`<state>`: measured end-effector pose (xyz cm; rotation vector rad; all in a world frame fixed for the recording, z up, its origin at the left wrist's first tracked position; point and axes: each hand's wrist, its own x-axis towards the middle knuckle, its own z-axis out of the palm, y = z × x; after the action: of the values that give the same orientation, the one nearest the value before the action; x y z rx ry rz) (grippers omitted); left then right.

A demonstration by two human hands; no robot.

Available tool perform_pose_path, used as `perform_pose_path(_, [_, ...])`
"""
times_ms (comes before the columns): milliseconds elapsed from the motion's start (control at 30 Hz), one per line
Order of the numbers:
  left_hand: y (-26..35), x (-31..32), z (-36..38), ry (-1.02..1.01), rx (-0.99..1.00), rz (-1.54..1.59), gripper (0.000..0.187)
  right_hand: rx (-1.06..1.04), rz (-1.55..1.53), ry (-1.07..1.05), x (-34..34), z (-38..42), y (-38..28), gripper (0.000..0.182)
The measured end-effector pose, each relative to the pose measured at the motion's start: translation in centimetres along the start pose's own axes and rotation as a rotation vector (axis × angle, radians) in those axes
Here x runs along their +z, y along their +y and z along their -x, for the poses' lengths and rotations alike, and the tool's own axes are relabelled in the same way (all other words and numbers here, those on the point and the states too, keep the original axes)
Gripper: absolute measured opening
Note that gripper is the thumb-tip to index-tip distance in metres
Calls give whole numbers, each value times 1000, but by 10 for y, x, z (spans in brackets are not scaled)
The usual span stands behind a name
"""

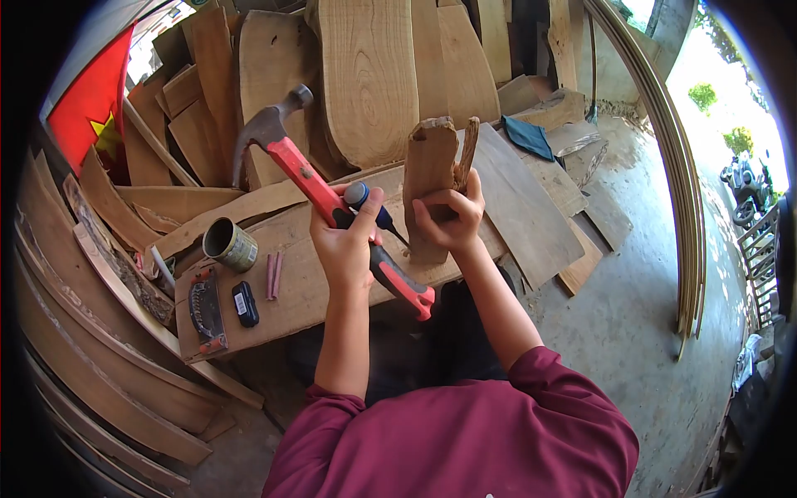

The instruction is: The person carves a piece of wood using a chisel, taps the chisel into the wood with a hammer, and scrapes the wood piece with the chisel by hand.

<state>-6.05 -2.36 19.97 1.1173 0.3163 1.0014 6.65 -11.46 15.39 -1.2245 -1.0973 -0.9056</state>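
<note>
Wood piece (429,178): upright in the right hand (452,216), above the plank bench (311,303), its top edge rough; the right fingers are curled and gripping it. The left hand (344,245) is closed around the red-and-black hammer (303,173) and a blue-handled tool (357,196), its shaft pointing toward the wood piece. A metal can (241,251) stands on the bench, left of the hammer.

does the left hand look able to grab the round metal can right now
Probably not: the left hand grips a red and black claw hammer and a blue-capped tool. Nothing seems to stand between it and the round metal can, though.
</note>
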Motion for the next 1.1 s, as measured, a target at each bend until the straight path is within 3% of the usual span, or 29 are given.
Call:
perform_pose_path(200, [2, 4, -1, -6, 81, -81, 30, 39, -10, -3, 1, 2, 1, 12])
perform_pose_path(400, [1, 2, 0, 1, -3, -32, 33, 80, -7, -51, -1, 6, 3, 15])
perform_pose_path(1100, [11, 0, 1, 25, 54, 17, 33, 87, -5, -54, -1, 7, 3, 14])
